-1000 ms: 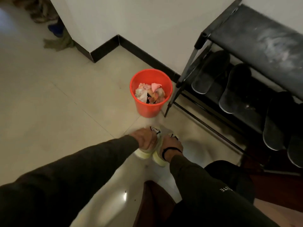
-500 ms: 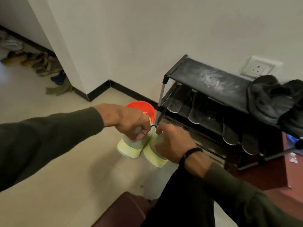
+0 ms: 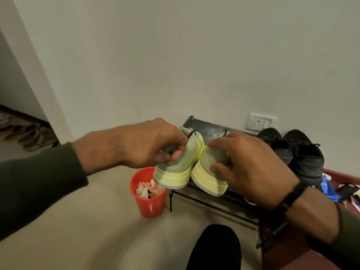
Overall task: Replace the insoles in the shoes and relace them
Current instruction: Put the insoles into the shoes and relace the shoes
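Left hand (image 3: 136, 145): curled round the heel collar of the left sneaker (image 3: 176, 166), thumb and fingertips pinching the soft edge; a narrow hold, so I judge the shoe could twist or slip out if it is swung
Left sneaker: held in the air, heel toward the camera, above and just right of the red bucket (image 3: 149, 193); pale green fabric upper, thick ridged yellow foam sole, dark lace or pull loop at the top
Red bucket: smooth plastic, tapered, on the floor, filled with crumpled pink and white scraps; a dropped shoe or a loose insole could land in it
Shoes together: their soles touch side by side in mid-air; knocking them could loosen either hold
Right sneaker (image 3: 211, 168): same build, tilted outward, in front of the black shoe rack (image 3: 210, 128)
Right hand (image 3: 251, 168): fingers spread and curled over the heel of the right sneaker, grasping it; dark band at the wrist
Insoles: hidden from this angle, cannot tell whether they are in
Laces: mostly out of view; a trailing end could snag the rack's thin metal bars
Shoe rack: dusty matte top, slim black rods below
Black shoes (image 3: 298, 154): matte pair on the rack's right end, below a white wall socket (image 3: 261, 123)
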Tool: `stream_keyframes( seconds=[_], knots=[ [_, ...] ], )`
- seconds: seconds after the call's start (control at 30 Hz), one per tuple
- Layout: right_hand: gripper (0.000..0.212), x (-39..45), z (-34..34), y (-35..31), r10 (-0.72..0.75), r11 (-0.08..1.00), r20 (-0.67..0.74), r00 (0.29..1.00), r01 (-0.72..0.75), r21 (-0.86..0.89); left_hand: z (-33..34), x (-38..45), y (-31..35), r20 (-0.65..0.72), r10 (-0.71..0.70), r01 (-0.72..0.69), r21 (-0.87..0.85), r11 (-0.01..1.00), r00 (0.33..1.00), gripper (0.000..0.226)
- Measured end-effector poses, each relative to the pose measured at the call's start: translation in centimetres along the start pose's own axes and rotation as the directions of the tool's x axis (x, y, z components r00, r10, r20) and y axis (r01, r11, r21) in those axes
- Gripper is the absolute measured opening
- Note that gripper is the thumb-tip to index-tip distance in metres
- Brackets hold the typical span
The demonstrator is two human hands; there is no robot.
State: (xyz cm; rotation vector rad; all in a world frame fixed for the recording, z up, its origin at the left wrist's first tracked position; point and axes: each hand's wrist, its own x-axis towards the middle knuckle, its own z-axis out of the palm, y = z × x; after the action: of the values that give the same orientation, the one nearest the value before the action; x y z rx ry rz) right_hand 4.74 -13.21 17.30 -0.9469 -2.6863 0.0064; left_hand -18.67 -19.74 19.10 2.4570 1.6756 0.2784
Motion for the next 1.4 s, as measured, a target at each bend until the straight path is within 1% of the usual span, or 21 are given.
stream_keyframes(
  seconds=[0.07,0.13,0.27,0.43,0.5,0.7,0.83,0.9,1.0,1.1,1.17,1.23,1.3,1.4],
  knots=[
    [0.045,1.0,1.1,1.7,0.033,0.999,-0.025,0.999,-0.033,-0.025,1.7,1.9,-1.4,-0.094,0.044,-0.039,0.055,0.998,0.995,0.020],
    [0.042,2.2,2.6,3.4,0.058,0.997,-0.030,0.998,-0.060,-0.039,3.7,4.0,-3.5,-0.146,0.038,-0.025,0.091,0.996,0.989,0.021],
    [0.041,4.6,5.5,7.0,0.079,0.995,-0.021,0.997,-0.080,-0.063,7.7,8.2,-7.4,-0.183,0.001,0.024,0.137,0.990,0.983,0.021],
    [0.041,8.2,8.9,11.4,0.113,0.989,-0.002,0.994,-0.112,-0.091,10.7,13.2,-10.3,-0.245,-0.068,0.102,0.126,0.987,0.967,0.021],
    [0.041,9.4,10.1,12.6,0.101,0.989,0.004,0.995,-0.100,-0.109,11.3,14.6,-11.1,-0.261,-0.099,0.132,0.111,0.985,0.960,0.019],
    [0.029,12.0,13.2,14.7,0.105,0.987,0.008,0.994,-0.103,-0.125,11.8,17.9,-13.1,-0.238,-0.151,0.178,0.095,0.979,0.960,0.021],
    [0.030,13.1,14.9,14.5,0.071,0.985,-0.003,0.997,-0.071,-0.155,11.1,19.1,-13.3,-0.212,-0.169,0.196,0.113,0.974,0.963,0.021],
    [0.030,13.1,15.4,14.2,0.087,0.984,-0.020,0.996,-0.089,-0.157,11.3,19.3,-13.3,-0.202,-0.180,0.208,0.131,0.969,0.963,0.020],
    [0.032,12.7,15.3,13.9,0.130,0.982,-0.030,0.991,-0.133,-0.135,11.6,19.0,-12.8,-0.203,-0.204,0.241,0.177,0.954,0.958,0.017],
    [0.037,11.3,14.4,13.9,0.140,0.987,-0.029,0.990,-0.141,-0.080,12.0,18.8,-11.0,-0.246,-0.201,0.274,0.312,0.910,0.948,0.010],
    [0.044,9.9,13.3,14.3,0.120,0.992,-0.051,0.991,-0.122,-0.044,12.1,18.9,-9.2,-0.305,-0.130,0.241,0.362,0.901,0.943,0.015],
    [0.043,7.9,11.9,15.0,0.104,0.993,-0.076,0.992,-0.108,-0.052,12.3,19.0,-6.4,-0.335,-0.020,0.139,0.334,0.932,0.942,0.020],
    [0.040,5.0,10.4,16.2,0.096,0.990,-0.094,0.991,-0.105,-0.094,12.6,19.4,-3.5,-0.322,0.073,0.026,0.291,0.956,0.944,0.020],
    [0.032,0.1,8.8,18.5,0.085,0.986,-0.139,0.987,-0.104,-0.132,13.5,20.5,0.3,-0.261,0.171,-0.102,0.258,0.961,0.950,0.019]
  ],
)
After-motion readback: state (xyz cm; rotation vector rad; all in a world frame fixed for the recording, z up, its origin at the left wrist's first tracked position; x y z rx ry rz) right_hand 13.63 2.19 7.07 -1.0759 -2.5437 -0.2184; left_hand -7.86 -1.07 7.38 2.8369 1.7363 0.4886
